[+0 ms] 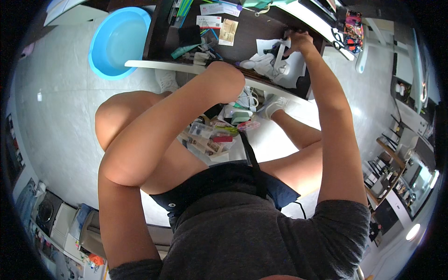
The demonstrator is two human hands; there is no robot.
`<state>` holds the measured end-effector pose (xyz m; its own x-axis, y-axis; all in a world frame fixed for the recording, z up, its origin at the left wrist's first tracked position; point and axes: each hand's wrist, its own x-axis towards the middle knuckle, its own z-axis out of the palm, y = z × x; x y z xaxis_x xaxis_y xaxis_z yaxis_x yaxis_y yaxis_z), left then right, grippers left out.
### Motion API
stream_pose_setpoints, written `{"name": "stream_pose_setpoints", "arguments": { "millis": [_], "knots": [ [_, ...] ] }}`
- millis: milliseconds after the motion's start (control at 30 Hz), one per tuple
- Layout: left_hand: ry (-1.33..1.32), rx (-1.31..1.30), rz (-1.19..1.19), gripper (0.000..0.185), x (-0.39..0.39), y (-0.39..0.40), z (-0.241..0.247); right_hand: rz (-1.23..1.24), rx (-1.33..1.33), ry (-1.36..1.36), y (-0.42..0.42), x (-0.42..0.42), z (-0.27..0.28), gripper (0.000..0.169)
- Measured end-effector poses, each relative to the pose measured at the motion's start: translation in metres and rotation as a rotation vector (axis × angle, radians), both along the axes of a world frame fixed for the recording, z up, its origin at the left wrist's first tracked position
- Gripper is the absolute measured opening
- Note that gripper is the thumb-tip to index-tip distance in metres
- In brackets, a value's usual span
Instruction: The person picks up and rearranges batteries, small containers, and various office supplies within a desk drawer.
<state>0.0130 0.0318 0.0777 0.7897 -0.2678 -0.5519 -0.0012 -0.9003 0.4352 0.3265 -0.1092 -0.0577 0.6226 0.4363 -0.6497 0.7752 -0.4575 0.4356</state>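
An open dark drawer with a white front edge lies before me. My right hand reaches into its right back part, beside a dark item and a white strip above white paper; what its fingers touch is unclear. Just nearer lies a bundle of white cables. My left hand is bent down at the drawer's front edge, its fingers hidden. Cards, a beige printed slip, a black pouch and a teal tube lie in the drawer's left half.
A blue plastic basin stands on the tiled floor left of the drawer. Between my legs lie a clear plastic box, a red item, a pink disc and white cables. Scissors lie on the white surface at the right.
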Motion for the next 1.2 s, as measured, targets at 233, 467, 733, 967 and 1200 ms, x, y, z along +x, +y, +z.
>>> {"name": "stream_pose_setpoints", "arguments": {
  "millis": [233,467,733,967,1200],
  "knots": [
    [-0.012,0.003,-0.021,0.035,0.003,-0.003,0.002,-0.044,0.352,0.287,-0.035,0.024,0.003,0.091],
    [-0.017,0.04,-0.064,0.037,0.006,-0.007,-0.002,-0.121,0.845,0.548,-0.05,-0.025,0.026,0.058],
    [-0.004,0.081,-0.127,0.032,0.012,-0.016,-0.001,-0.109,1.221,0.427,-0.08,-0.098,0.174,0.047],
    [0.014,0.094,-0.136,0.044,0.012,-0.014,0.009,-0.31,1.573,0.257,-0.153,-0.132,0.276,0.045],
    [0.073,0.093,-0.073,0.047,0.022,0.002,-0.008,-0.714,1.607,0.726,-0.222,-0.167,0.233,0.053]
  ]
}}
